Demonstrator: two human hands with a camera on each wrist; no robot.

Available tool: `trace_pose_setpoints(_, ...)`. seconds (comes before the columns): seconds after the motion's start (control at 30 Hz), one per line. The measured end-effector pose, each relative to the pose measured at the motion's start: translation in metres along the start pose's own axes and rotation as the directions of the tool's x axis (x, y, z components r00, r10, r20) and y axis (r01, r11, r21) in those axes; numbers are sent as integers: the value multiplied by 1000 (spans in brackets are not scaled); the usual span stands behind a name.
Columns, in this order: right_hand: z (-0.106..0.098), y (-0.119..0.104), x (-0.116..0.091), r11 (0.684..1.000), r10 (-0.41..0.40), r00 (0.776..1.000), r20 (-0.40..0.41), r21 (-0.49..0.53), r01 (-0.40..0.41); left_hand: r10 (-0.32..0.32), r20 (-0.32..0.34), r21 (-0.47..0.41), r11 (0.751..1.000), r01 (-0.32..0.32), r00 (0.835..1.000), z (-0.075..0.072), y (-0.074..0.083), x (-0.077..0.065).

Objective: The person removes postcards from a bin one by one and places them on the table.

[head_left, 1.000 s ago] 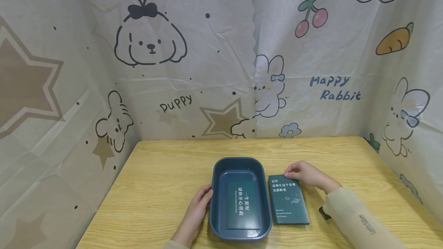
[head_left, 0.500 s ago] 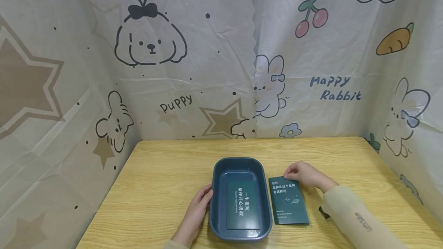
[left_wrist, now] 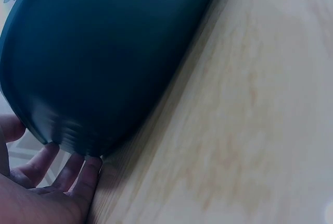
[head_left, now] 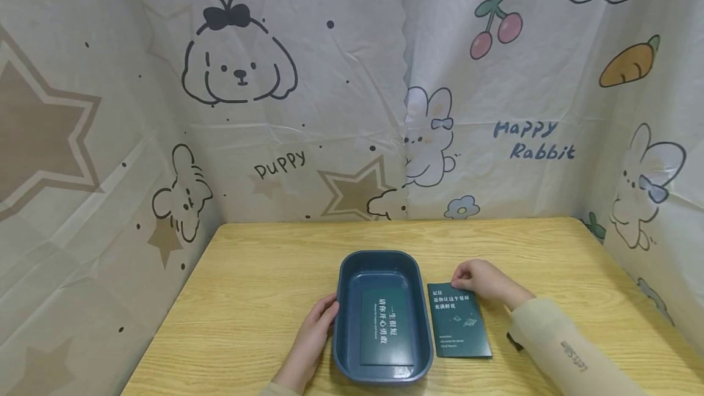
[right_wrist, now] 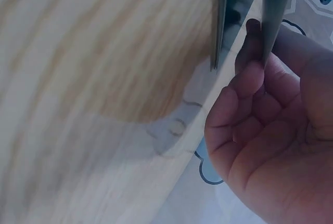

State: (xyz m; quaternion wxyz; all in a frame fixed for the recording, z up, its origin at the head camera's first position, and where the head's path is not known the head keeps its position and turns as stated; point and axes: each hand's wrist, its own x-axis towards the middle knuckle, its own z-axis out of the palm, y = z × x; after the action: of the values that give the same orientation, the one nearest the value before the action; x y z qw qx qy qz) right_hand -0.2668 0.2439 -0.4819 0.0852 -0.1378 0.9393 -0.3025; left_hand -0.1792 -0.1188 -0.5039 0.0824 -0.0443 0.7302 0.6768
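A dark blue oblong tray (head_left: 345, 347) stands on the wooden table. Inside it lies a dark green notebook (head_left: 404, 347) with white lettering. My left hand (head_left: 315, 329) rests at the tray's left side, its fingertips (left_wrist: 89, 164) against the outer wall and the thumb near the rim. To the tray's right is another dark green notebook (head_left: 461, 326), printed with white text and a small planet. My right hand (head_left: 486, 278) pinches its far edge between thumb and fingers. In the right wrist view, the pinched part stands apart from a layered edge (right_wrist: 214, 31) beside it.
The light wooden table (head_left: 253, 286) reaches back to a pale curtain (head_left: 308, 121) with cartoon drawings, which also hangs on both sides. A small dark object (head_left: 514, 341) shows beside the right sleeve (head_left: 572, 353).
My right hand and the notebook's far edge have shifted slightly toward the near side of the table. The left hand and the tray stay in place.
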Motion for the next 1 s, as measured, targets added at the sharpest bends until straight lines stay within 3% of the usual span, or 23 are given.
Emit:
trace_pose_setpoints(0.2, 3, -3, -1, 999, 26, 999, -24, -33, -27, -3, -2, -5, 1000, 3, 1000, 0, -1, 1)
trace_pose_setpoints(0.57, 7, -3, 1, 984, 8, 997, -79, -174, -22, -7, -1, -5, 1000, 7, 1000, 0, -2, 2)
trace_pose_setpoints(1.0, 7, -10, -2, 968, -6, 994, -109, -249, -21, -10, 1, -13, 1000, 10, 1000, 0, -2, 1)
